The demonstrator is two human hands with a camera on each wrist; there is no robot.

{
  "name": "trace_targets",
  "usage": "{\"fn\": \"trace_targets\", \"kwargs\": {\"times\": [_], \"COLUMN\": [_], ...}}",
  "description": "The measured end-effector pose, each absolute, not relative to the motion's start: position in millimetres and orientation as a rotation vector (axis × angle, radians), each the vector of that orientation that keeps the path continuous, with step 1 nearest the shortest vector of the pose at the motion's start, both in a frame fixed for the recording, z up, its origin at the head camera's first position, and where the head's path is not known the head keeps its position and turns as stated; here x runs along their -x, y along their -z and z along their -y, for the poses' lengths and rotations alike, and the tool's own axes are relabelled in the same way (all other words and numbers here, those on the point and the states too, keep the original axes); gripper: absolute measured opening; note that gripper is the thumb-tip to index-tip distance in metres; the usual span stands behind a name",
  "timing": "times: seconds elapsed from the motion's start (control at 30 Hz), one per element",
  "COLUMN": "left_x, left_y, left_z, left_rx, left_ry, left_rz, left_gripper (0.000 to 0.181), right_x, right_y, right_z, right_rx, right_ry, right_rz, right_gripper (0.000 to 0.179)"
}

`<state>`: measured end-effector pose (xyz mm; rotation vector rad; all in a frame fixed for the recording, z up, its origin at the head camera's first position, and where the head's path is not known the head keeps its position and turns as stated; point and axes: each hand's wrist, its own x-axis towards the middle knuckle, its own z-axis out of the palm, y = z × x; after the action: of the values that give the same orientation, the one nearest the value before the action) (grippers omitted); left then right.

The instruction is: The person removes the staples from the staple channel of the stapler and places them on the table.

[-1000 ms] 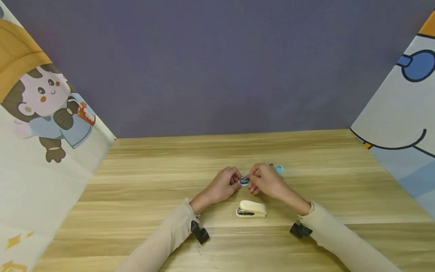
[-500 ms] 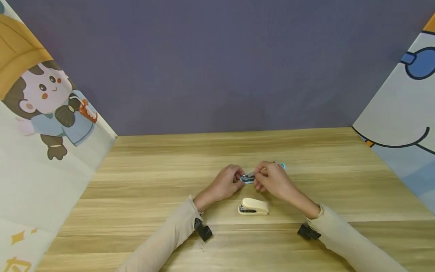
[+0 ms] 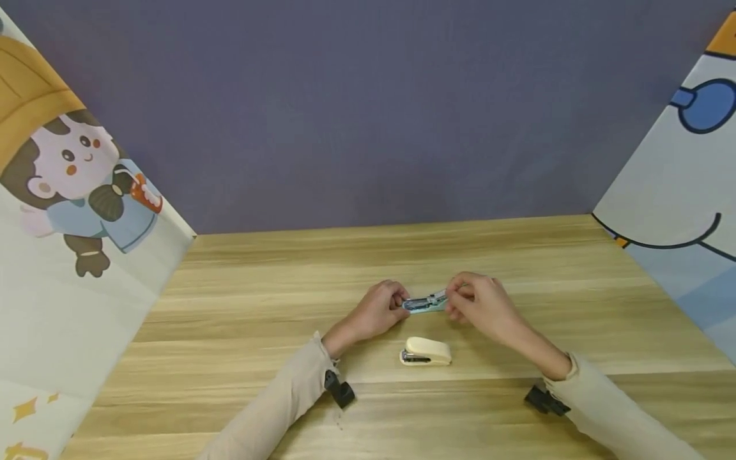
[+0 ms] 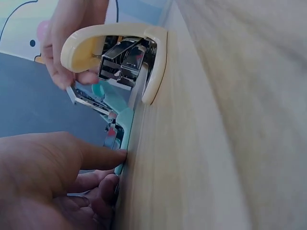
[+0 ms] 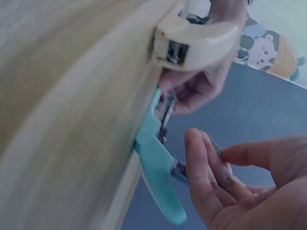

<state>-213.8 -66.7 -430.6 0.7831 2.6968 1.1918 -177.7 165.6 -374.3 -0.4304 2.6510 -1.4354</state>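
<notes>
A light teal stapler (image 3: 427, 309) lies opened out on the table, its metal workings exposed and its teal cover (image 5: 160, 184) swung back. My left hand (image 3: 375, 312) pinches the front end of its base between thumb and fingers. At the other end, my right hand (image 3: 482, 305) holds a small ridged metal strip (image 5: 215, 145) between thumb and fingertips, close to the stapler's raised metal part (image 4: 88, 101). Whether the strip touches that part is hidden by the fingers. Nearer to me a cream stapler (image 3: 428, 351) sits closed on the table, held by neither hand.
The wood-grain table (image 3: 259, 358) runs back to a dark grey-purple panel (image 3: 368, 115). Printed cartoon panels stand at the left (image 3: 75, 287) and right (image 3: 655, 185). Black wrist cameras (image 3: 339, 390) hang below both sleeves, near the tabletop.
My right hand has drawn to the right, away from my left hand, uncovering more of the teal stapler's metal workings. My left hand keeps its pinch, and the cream stapler stays in place.
</notes>
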Motion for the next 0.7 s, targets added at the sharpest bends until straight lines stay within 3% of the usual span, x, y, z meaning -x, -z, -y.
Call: {"fn": "trace_targets", "kwargs": {"times": [0.7], "left_x": [217.5], "left_y": [429.7], "left_z": [81.7], "left_rx": [-0.803], "left_ry": [-1.203], "left_rz": [-2.667], "left_gripper": [0.019], "right_x": [185.1], "right_y": [355.6], "right_z": [-220.0], "right_rx": [0.437], "right_ry": [1.353], "right_rz": [-2.768], "right_gripper": [0.018]}}
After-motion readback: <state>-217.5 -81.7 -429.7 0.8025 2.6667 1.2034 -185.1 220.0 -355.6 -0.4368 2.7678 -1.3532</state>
